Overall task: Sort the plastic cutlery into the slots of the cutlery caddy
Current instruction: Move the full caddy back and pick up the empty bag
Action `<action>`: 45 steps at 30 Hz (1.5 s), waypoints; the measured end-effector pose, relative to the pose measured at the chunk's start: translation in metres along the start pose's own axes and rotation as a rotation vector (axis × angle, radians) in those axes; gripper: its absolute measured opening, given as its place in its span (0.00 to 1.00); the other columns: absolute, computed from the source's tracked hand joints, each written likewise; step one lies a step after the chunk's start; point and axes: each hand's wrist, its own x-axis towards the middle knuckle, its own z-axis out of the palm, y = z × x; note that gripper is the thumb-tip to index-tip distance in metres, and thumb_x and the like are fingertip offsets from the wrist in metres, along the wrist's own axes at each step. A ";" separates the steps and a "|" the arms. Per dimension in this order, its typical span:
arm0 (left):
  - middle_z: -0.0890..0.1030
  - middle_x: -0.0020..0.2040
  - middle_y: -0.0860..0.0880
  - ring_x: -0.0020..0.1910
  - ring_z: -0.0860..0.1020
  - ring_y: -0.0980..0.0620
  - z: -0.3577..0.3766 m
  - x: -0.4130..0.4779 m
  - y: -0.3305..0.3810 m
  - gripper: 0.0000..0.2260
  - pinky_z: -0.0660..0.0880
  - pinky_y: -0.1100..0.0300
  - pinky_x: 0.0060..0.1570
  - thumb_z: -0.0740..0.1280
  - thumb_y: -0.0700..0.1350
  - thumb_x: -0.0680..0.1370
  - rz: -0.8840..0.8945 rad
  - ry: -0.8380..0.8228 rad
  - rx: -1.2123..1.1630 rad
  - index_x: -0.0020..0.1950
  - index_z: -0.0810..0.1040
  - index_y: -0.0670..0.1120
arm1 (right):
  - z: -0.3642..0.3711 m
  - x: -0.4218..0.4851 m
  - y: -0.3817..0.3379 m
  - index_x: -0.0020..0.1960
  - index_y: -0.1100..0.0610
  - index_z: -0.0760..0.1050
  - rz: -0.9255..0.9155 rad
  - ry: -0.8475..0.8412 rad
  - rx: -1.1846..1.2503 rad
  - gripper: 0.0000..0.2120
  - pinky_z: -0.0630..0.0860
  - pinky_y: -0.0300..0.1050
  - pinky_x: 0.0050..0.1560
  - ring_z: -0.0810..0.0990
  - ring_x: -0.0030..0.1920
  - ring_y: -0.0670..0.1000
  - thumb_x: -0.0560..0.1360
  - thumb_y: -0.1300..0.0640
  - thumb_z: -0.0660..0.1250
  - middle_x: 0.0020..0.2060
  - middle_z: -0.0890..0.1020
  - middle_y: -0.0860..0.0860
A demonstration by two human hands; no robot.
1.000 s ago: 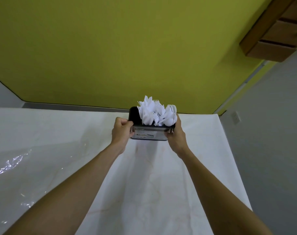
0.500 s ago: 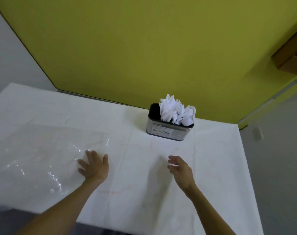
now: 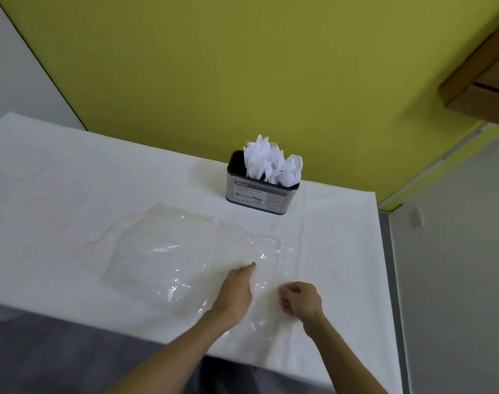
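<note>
Cutlery (image 3: 266,166) is being housed in caddy (image 3: 257,194); before caddy, plastic sheet (image 3: 185,251) is being pressed by flat left hand (image 3: 237,294); right hand (image 3: 301,301) curled, hold unclear. Slow lifting advised.

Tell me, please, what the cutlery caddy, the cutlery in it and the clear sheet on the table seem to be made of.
Cutlery caddy: likely brushed metal, with a grey satin sheen on its walls and a dark inside.
Cutlery: white plastic, matte, with thin moulded tines and bowls.
Clear sheet: thin plastic film, glossy, with crinkles and glints; possibly a bag.
</note>
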 end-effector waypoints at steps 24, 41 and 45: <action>0.74 0.64 0.47 0.64 0.68 0.47 -0.076 -0.005 -0.116 0.14 0.72 0.48 0.62 0.57 0.46 0.81 0.210 0.396 0.076 0.62 0.77 0.46 | 0.036 -0.066 -0.083 0.43 0.60 0.76 -0.269 -0.020 0.065 0.14 0.76 0.44 0.33 0.81 0.40 0.52 0.74 0.48 0.70 0.46 0.80 0.52; 0.76 0.61 0.51 0.54 0.78 0.49 -0.112 -0.003 -0.091 0.14 0.77 0.55 0.55 0.61 0.44 0.81 -0.086 0.072 -0.573 0.64 0.74 0.56 | 0.107 -0.041 -0.046 0.56 0.53 0.72 -0.107 0.313 -0.154 0.16 0.75 0.44 0.43 0.77 0.50 0.52 0.71 0.62 0.70 0.52 0.79 0.52; 0.76 0.63 0.51 0.55 0.80 0.52 -0.096 -0.008 -0.014 0.15 0.79 0.60 0.52 0.57 0.42 0.83 0.135 -0.100 -0.678 0.65 0.73 0.58 | 0.068 -0.061 -0.043 0.52 0.47 0.70 -0.431 0.503 -0.121 0.13 0.73 0.39 0.39 0.76 0.44 0.47 0.73 0.57 0.71 0.50 0.74 0.44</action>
